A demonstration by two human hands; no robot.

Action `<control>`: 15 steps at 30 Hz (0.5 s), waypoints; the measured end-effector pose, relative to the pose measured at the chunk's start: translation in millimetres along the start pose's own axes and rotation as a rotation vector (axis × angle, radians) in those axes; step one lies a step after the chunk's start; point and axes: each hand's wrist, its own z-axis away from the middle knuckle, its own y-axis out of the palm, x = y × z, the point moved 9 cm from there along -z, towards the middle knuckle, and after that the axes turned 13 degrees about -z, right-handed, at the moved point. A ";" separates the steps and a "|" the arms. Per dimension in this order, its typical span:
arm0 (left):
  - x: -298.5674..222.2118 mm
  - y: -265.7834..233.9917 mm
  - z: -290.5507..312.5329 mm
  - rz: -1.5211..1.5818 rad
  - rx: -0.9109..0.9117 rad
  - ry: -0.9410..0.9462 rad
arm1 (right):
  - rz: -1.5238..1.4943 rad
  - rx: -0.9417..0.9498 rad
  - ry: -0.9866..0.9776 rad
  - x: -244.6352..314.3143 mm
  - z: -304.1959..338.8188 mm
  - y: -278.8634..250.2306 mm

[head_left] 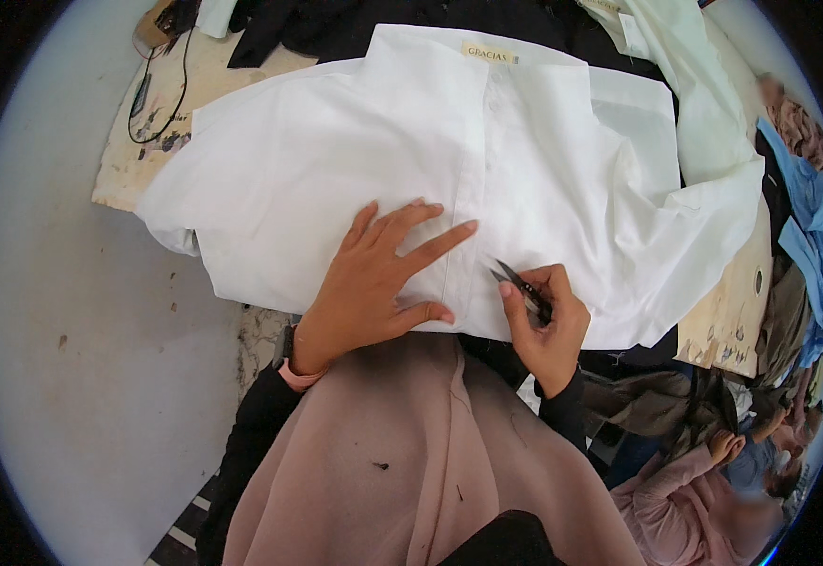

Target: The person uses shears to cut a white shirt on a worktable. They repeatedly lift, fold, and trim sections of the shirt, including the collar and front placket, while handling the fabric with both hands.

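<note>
Resting on the cloth: the left hand [378, 269] lies palm down, its fingers spread and holding nothing, at seven o'clock from the middle of the white shirt [336, 170]; its index finger and thumb reach the front placket [473, 160];
Right hand [557, 325]: it is at five o'clock from the same middle; its thumb and fingers are closed around the black thread snips [532, 294];
Snip blades: they point between ten and eleven o'clock, toward the placket, with tips slightly apart; I cannot tell if they touch the cloth;
Shirt: it is spread over the table [727, 325], directly before the person; its neck label [490, 53] is at twelve o'clock;
Left wrist: it wears a dark watch [284, 347] with a pink strap;
Around the shirt: black cloth [336, 26] lies at twelve o'clock; another white garment [713, 94] at two; a brown box [155, 24] at ten;
Farther away: blue clothes [807, 198] are at three o'clock; a co-worker in a pink sleeve [661, 483] is at five.
</note>
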 end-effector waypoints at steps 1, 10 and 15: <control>-2.2 0.6 -2.7 -0.057 0.017 0.003 | -0.037 -0.013 0.008 -1.2 -0.7 0.4; -6.3 -16.2 -23.8 -0.140 -0.247 0.285 | -0.009 -0.016 0.010 1.2 -4.3 3.5; -7.6 -6.2 -28.3 -0.026 -0.140 0.209 | 0.113 0.041 -0.059 9.3 -4.8 7.0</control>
